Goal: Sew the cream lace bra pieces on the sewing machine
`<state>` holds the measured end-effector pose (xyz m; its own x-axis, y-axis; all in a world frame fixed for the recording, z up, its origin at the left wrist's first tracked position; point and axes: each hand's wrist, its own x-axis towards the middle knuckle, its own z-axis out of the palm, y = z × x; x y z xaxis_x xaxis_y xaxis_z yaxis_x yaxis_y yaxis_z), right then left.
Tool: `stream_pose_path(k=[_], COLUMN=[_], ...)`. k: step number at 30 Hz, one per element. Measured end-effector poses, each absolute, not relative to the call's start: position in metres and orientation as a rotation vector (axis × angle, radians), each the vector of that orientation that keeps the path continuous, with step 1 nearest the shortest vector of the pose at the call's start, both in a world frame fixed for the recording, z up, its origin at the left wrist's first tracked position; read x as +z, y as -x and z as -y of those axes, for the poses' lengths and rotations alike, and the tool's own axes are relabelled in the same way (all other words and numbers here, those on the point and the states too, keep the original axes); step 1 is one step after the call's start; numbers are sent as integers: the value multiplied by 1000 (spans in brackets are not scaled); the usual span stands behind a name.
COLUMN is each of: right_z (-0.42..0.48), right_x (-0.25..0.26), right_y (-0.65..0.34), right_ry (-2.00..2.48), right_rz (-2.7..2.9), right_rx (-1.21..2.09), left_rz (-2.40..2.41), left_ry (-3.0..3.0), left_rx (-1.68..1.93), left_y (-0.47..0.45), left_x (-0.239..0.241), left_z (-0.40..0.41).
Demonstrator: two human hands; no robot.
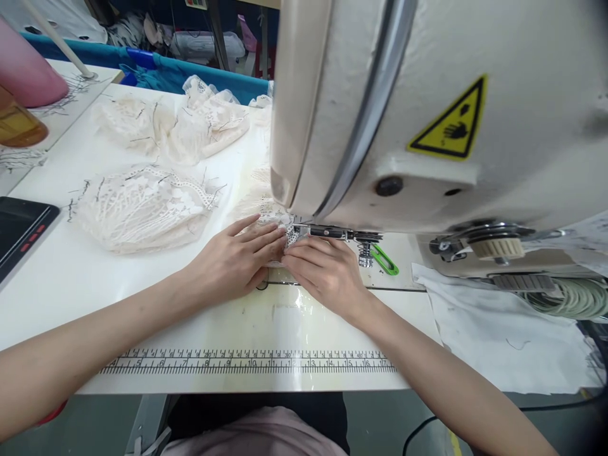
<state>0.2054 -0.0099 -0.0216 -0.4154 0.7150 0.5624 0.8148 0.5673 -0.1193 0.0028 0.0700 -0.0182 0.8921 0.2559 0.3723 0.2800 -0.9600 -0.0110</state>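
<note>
White table (213,332), ruler scale (247,362) printed along its near edge; sewing machine (342,126) overhanging its right part. Lace piece (259,196) lies ahead of my fingertips, its visible length running toward the far edge. My left hand (237,256) rests flat on its near end. My right hand (327,269), equally near, has fingers together beside the metal fitting (327,232); whether they pinch cloth, I cannot tell.

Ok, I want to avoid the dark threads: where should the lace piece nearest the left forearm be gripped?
Probably pinch the lace piece by its near edge, coming from the front: that edge bows smoothly forward, while the dark threads lie mainly farther back.
</note>
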Motion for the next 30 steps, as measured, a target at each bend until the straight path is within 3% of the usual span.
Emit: stream_pose_path(k=[30], right_z=[16], right_x=[-27], right_y=[-221], right_ry=[1378], right_rz=[2259], right_rx=[-250], left_rz=[534], left_ry=[2912], left_rx=[-687], left_y=[-13], left_x=[-24], left_z=[-56])
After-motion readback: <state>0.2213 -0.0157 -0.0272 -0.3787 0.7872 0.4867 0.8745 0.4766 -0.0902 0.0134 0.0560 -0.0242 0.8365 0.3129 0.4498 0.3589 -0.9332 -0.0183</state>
